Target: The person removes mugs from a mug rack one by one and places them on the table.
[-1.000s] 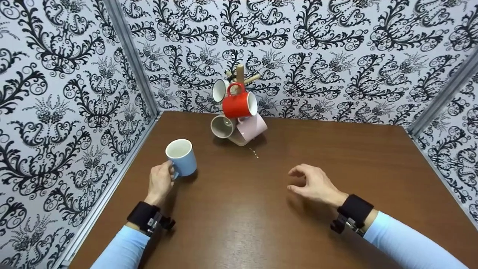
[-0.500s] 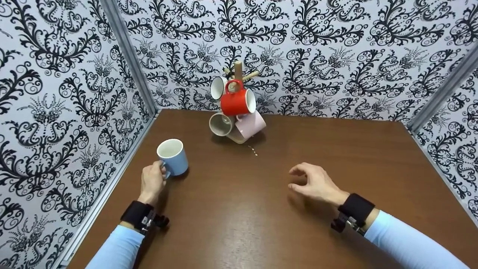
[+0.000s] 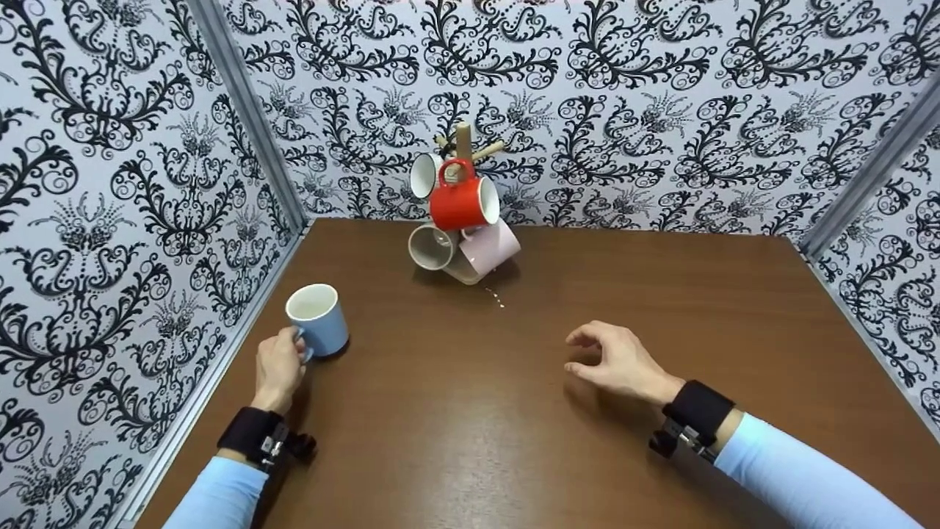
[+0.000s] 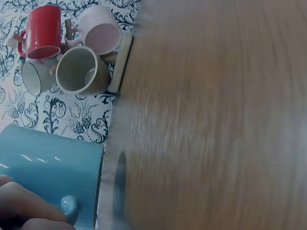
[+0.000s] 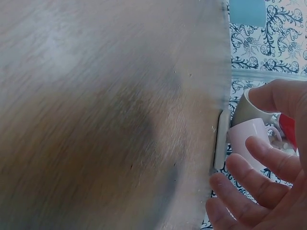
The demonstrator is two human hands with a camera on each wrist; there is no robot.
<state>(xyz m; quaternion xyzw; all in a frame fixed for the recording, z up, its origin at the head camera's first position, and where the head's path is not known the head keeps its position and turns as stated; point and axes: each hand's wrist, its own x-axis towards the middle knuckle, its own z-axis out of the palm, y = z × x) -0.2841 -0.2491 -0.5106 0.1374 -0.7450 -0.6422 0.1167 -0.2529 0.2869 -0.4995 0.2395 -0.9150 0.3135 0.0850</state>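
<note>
My left hand (image 3: 279,371) grips the handle of a light blue mug (image 3: 325,329), white inside, at the left of the table. The mug is upright; in the left wrist view a narrow gap shows between its base and its shadow. Curled fingers (image 4: 29,206) hide part of the handle there. My right hand (image 3: 620,364) is over the right half of the table with loosely bent fingers, thumb apart, holding nothing. Farther back stands a wooden mug tree (image 3: 463,139) bearing a red mug (image 3: 459,206), a pink mug (image 3: 493,248), a beige-grey mug (image 3: 432,248) and a white mug (image 3: 424,176).
The brown table (image 3: 477,411) spreads between both hands. Patterned panels (image 3: 661,110) enclose it at the back and sides, joined by grey metal posts (image 3: 250,117). Small light specks (image 3: 496,297) lie in front of the mug tree.
My left hand has carried the blue mug to the left and slightly nearer to me, away from the mug tree. The right hand has stayed about where it was.
</note>
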